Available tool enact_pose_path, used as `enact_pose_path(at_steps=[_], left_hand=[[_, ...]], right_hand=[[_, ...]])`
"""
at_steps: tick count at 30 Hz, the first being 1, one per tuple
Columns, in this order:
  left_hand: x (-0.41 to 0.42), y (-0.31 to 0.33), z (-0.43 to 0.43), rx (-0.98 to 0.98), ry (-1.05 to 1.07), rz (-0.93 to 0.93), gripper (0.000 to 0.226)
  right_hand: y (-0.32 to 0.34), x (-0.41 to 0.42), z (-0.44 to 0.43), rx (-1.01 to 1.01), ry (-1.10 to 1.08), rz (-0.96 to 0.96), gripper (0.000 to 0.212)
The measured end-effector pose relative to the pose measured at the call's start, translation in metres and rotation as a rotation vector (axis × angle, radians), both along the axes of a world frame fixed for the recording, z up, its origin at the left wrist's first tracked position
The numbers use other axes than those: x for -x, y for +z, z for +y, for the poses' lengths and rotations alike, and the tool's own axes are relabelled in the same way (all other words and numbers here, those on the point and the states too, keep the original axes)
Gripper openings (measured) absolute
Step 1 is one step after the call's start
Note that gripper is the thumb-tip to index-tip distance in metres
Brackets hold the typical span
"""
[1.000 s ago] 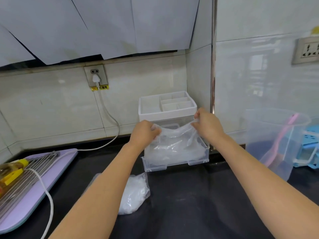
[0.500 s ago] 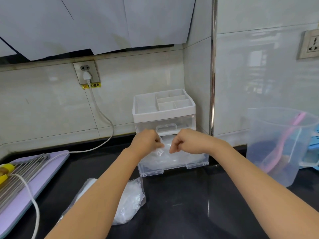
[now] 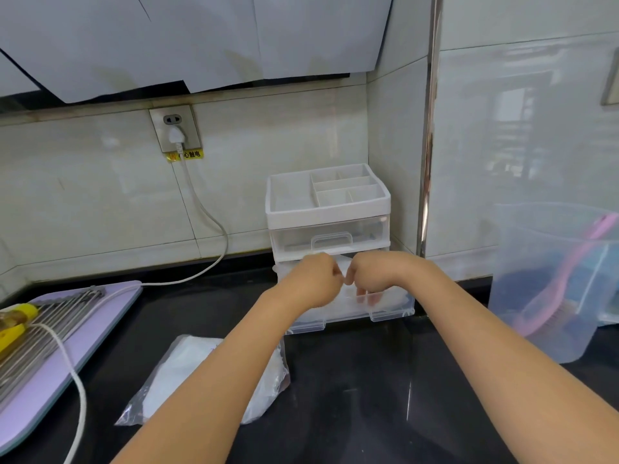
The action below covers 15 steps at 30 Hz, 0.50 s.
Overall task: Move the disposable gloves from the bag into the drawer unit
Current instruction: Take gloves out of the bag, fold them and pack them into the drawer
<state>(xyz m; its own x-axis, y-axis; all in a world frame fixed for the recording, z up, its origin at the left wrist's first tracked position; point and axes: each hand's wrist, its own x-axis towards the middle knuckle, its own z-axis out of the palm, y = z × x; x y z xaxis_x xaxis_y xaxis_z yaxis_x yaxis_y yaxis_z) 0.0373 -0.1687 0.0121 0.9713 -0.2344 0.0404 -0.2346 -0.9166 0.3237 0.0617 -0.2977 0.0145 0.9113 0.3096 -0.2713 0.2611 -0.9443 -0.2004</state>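
My left hand [image 3: 313, 279] and right hand [image 3: 371, 274] are hovering knuckle to knuckle over the pulled-out lower drawer [image 3: 392, 314] of the drawer unit [image 3: 328, 212]. Both are curled into fists and bunching the disposable gloves [image 3: 388, 296] down into it. The gloves are showing as thin, crinkled, milky film, heaped loosely and visible through the drawer's clear plastic front. A tuft is poking up between my two fists, and my right fingertips are showing faintly through the drawer wall.

The unit is standing in the tiled corner. It is a boxy stack of see-through drawers with moulded handles, capped by an opaque white tray divided into compartments. The upper drawer is sitting closed.

The bag [image 3: 201, 363] is lying under my left forearm on the glossy black surface [image 3: 351, 396]. It is soft clear plastic, slumped and wrinkled, with more white film inside.

To the left, a lavender board [image 3: 110, 309] is carrying a rack of thin metal rods [image 3: 43, 326], and a white cord [image 3: 204, 209] is trailing from the wall socket [image 3: 174, 128]. To the right, a frosted plastic jug [image 3: 552, 279] is holding a pink brush [image 3: 569, 262].
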Motion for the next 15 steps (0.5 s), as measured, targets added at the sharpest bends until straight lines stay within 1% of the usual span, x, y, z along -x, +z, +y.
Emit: enact_pose_path(at_steps=[2,4,7,9,12,15], left_hand=[[-0.008,-0.005,-0.004,-0.121,-0.019,0.184,0.024],[-0.013,-0.008,-0.005,-0.162,-0.037,0.258,0.032],[-0.012,-0.006,-0.004,-0.187,-0.042,0.288,0.037],[-0.013,-0.005,-0.002,-0.193,-0.036,0.304,0.037],[-0.012,-0.004,0.002,-0.222,0.006,0.299,0.036],[-0.005,0.004,0.005,-0.307,0.074,0.272,0.036]], right_hand=[[0.0,0.002,0.001,0.012,-0.022,-0.001,0.033],[0.001,0.004,0.002,0.036,-0.034,0.01,0.037],[0.004,0.005,0.003,-0.068,-0.056,-0.055,0.036],[0.005,0.008,0.006,-0.129,-0.053,-0.069,0.041],[-0.001,0.012,0.009,-0.097,-0.003,0.028,0.052],[0.001,0.015,0.009,-0.021,0.013,0.066,0.057]])
